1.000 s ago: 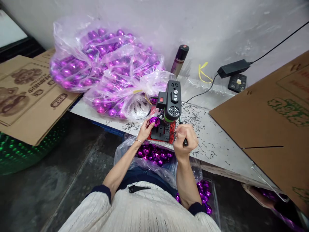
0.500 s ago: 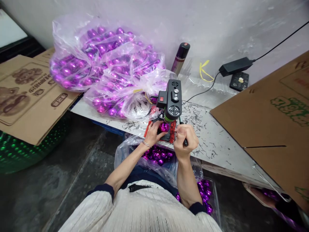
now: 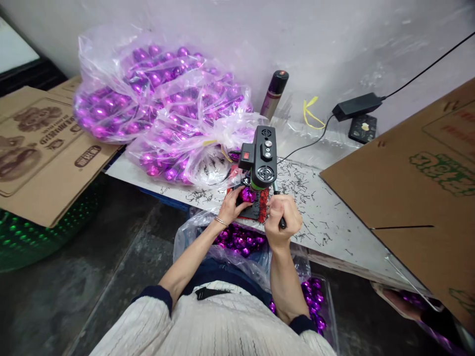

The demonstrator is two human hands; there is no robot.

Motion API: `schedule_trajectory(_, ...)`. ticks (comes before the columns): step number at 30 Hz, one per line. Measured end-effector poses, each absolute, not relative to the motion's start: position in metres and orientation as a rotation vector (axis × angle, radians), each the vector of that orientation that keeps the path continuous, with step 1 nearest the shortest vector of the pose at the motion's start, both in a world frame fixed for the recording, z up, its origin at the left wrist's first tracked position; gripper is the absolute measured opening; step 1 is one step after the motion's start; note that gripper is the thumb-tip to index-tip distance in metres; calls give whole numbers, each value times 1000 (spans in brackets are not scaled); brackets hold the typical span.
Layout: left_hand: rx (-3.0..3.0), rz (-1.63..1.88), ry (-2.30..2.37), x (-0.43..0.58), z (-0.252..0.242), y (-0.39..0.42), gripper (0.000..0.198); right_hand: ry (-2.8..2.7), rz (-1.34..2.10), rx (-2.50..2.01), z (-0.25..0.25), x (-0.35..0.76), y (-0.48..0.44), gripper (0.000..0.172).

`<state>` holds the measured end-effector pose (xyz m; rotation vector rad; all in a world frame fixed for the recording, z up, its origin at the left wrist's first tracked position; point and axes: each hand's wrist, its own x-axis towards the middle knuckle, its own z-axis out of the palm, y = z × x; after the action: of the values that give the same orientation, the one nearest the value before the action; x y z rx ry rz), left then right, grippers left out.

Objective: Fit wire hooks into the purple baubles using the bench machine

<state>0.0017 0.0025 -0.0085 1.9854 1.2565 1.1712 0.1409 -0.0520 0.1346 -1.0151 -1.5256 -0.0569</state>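
Observation:
A black machine (image 3: pixel 265 157) with round vents and a red switch stands over a red and black base (image 3: pixel 262 205) on the white table. Under its head, my left hand (image 3: pixel 230 205) has its thumb and fingers around a shiny purple ball (image 3: pixel 248 195). My right hand (image 3: pixel 284 217) is wrapped round the black-tipped lever (image 3: pixel 282 223) at the machine's right side. In front of my body, below the table edge, an open clear bag (image 3: pixel 185 238) contains several purple balls (image 3: pixel 241 240).
Big clear bags of purple balls (image 3: pixel 159 99) fill the table's left. Behind the machine stand a spray can (image 3: pixel 274 94) and a black power adapter (image 3: pixel 356 106). Cardboard lies left (image 3: pixel 48 163) and right (image 3: pixel 408 188). Small dark bits litter the table (image 3: pixel 334 222).
The purple ball and my left hand have shifted slightly left relative to the machine head. My right hand keeps its grip on the lever. The whole view has moved a little.

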Motion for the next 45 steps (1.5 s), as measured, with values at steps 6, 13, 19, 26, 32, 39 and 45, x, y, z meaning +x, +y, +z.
schedule_trajectory(6,2023,1072,1122,-9,-5,6,63,-1521,-60,-1025,129,141,-53,24)
schedule_trajectory(13,2042,1076,1099,-8,-7,9,63,-1472,-64,-1027,106,138,-56,24)
schedule_trajectory(19,2066,1126,1060,-9,-8,9,63,-1485,-69,-970,83,139,-53,26)
schedule_trajectory(26,2072,1111,1079,-8,-5,7,64,-1448,-106,-957,74,137,-49,30)
schedule_trajectory(32,2049,1105,1088,-7,-6,7,63,-1440,-124,-967,67,138,-49,33)
schedule_trajectory(39,2019,1110,1102,-6,-7,7,61,-1399,-60,-909,60,137,-46,34)
schedule_trajectory(45,1998,1103,1102,-5,-5,7,59,-1368,-61,-892,56,135,-43,36)
